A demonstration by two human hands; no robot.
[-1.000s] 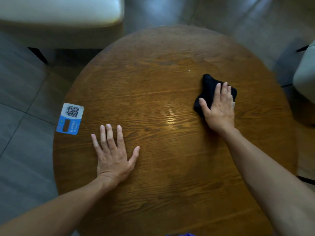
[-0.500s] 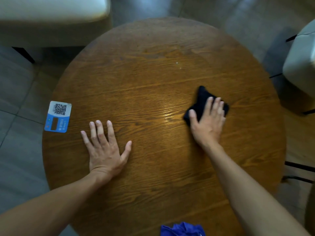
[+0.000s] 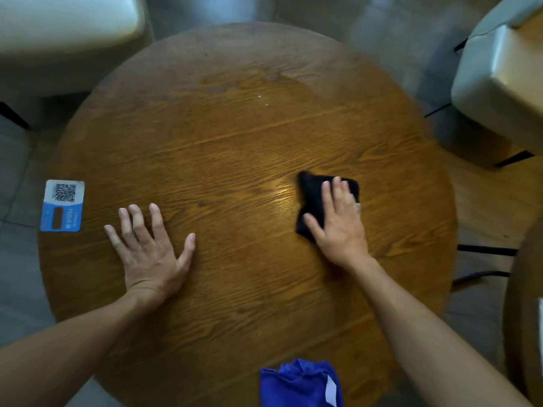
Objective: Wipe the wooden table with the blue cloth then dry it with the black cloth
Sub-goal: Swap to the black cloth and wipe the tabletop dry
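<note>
The blue cloth (image 3: 301, 383) lies crumpled at the near edge of the round wooden bench (image 3: 235, 142). Farther in, the left hand (image 3: 150, 249) rests flat with fingers spread. Toward the right edge, the right hand (image 3: 338, 221) presses flat, fingers together, on the black cloth (image 3: 313, 190).

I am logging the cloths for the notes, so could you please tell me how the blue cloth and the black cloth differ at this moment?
The black cloth lies near the middle of the wooden table, pressed flat under the right hand; the blue cloth sits crumpled at the near edge, untouched. The blue cloth shows a white tag; none is visible on the black cloth. Both rest on the table.
</note>
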